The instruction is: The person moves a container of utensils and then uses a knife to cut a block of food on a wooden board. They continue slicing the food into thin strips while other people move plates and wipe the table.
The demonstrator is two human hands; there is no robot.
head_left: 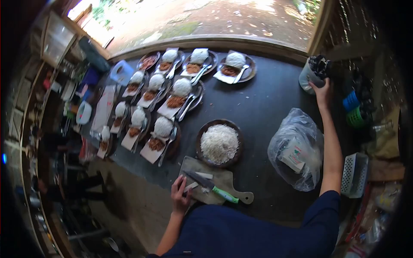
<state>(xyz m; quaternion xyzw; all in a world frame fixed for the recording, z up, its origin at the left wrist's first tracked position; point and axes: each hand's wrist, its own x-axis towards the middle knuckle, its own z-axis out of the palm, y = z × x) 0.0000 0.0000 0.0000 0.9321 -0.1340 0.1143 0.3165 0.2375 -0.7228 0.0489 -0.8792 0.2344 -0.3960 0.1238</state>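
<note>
My left hand point(180, 195) rests on the near edge of a wooden cutting board point(228, 178), fingers closed on a small pale piece lying there. A knife with a green handle point(211, 186) lies across the board beside that hand. My right hand point(322, 93) is stretched far out to the right. Its fingers touch the rim of a pale container point(307, 76) that holds dark utensils point(319, 64). A round brown bowl of white shredded food point(219, 143) stands just beyond the board.
Several plates of rice with brown topping and spoons point(172, 96) fill the left and far part of the dark counter point(266, 103). A clear plastic bag with a packet inside point(297, 150) lies at the right. Baskets point(355, 174) and stacked cups point(353, 109) line the right edge.
</note>
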